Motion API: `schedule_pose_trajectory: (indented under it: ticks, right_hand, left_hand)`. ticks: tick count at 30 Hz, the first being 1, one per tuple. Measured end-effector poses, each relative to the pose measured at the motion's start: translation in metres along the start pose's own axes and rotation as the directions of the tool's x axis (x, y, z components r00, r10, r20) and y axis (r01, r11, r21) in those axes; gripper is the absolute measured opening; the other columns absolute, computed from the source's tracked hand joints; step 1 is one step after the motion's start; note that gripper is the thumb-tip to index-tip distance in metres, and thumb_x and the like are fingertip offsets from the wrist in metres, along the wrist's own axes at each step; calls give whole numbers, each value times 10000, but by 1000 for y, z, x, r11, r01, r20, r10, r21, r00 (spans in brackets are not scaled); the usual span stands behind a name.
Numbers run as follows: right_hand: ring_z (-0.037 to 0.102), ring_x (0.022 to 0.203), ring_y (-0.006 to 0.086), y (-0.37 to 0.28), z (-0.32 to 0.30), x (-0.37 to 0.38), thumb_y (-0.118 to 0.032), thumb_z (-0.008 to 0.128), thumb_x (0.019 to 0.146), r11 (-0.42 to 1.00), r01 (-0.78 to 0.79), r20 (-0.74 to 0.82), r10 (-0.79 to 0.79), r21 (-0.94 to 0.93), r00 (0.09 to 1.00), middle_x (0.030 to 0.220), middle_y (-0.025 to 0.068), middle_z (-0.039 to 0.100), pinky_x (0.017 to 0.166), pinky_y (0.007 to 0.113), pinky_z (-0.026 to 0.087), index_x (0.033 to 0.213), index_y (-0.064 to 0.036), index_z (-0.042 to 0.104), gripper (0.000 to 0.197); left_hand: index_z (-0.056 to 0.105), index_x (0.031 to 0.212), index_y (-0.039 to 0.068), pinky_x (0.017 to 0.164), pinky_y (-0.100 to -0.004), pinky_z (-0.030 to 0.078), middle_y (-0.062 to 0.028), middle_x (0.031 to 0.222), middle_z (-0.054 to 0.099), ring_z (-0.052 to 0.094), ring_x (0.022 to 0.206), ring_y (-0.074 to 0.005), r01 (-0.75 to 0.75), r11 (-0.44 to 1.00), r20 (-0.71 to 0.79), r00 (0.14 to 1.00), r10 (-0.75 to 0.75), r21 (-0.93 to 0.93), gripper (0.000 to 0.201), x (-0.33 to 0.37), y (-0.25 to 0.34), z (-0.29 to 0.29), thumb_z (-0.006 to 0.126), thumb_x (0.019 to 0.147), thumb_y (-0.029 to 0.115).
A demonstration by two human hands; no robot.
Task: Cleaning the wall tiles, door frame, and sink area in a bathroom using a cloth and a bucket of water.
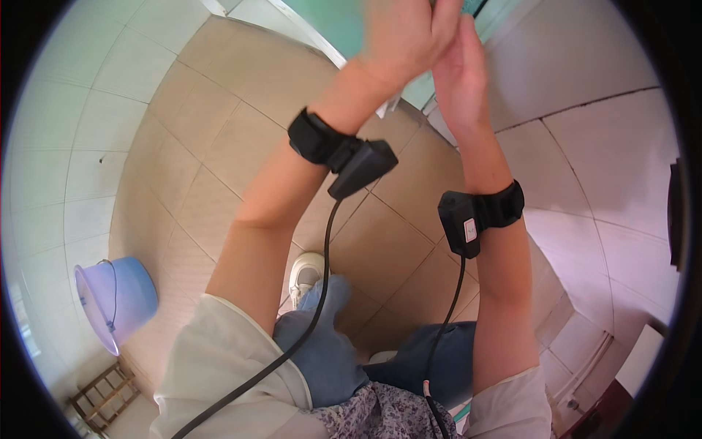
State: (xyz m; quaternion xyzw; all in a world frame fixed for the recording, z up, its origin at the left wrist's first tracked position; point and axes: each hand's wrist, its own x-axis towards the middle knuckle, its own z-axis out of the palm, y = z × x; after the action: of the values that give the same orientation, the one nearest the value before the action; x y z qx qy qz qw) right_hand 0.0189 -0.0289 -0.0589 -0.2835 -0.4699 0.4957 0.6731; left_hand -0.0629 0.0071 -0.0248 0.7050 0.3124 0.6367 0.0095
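Observation:
My left hand is raised at the top edge of the view, somewhat blurred, its fingers bent and partly cut off. Right beside it, my right hand reaches up with the palm turned toward the left hand, and the two touch or overlap at the fingers. A small green textured patch shows between and behind the fingers; whether they grip it cannot be made out. Behind the hands stands a green glass-like panel with a pale frame. Black strapped devices sit on my left wrist and right wrist.
A lilac-blue bucket with a thin handle lies tilted in view at the left wall. Below it is a brown slatted rack. Black cables run down from both wrist devices. White tiled walls flank the brown tiled floor.

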Motion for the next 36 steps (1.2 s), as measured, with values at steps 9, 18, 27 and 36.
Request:
schedule_pose_trajectory:
  ticks: [9, 18, 27, 36]
  right_hand:
    - [270, 1225, 169, 6, 4, 8, -353, 247, 926, 995, 6, 126, -19, 104, 992, 1332, 99, 293, 1026, 273, 170, 1282, 40, 264, 530]
    - [326, 1167, 168, 1, 17, 0, -417, 322, 899, 984, -166, 83, 161, 60, 984, 1266, 88, 362, 982, 252, 222, 1246, 56, 324, 586]
    - [355, 1145, 254, 14, 25, -6, -326, 382, 892, 995, 77, -17, -78, -55, 997, 1232, 139, 407, 978, 299, 229, 1189, 54, 393, 482]
    - [431, 1056, 209, -1, 11, -25, -419, 316, 864, 980, -51, 132, 77, -191, 988, 1128, 109, 492, 906, 292, 306, 1197, -61, 423, 500]
  left_hand:
    - [514, 865, -43, 630, -465, 358, -258, 810, 502, 461, 751, -434, -14, 999, 172, 985, 6, 46, 191, -112, -55, 16, 528, 783, 129]
    - [450, 814, -88, 656, -473, 354, -312, 890, 466, 450, 786, -449, 368, 901, 132, 905, -403, 231, 282, -206, -75, 26, 558, 797, 172]
    - [428, 959, -84, 737, -479, 342, -296, 953, 463, 434, 840, -458, 487, 857, 222, 828, -515, 170, 314, -229, -71, 19, 541, 804, 165]
    - [440, 1024, -41, 675, -335, 407, -184, 931, 521, 513, 809, -259, 565, 816, 276, 809, -519, -124, 265, -200, -55, -52, 497, 812, 107]
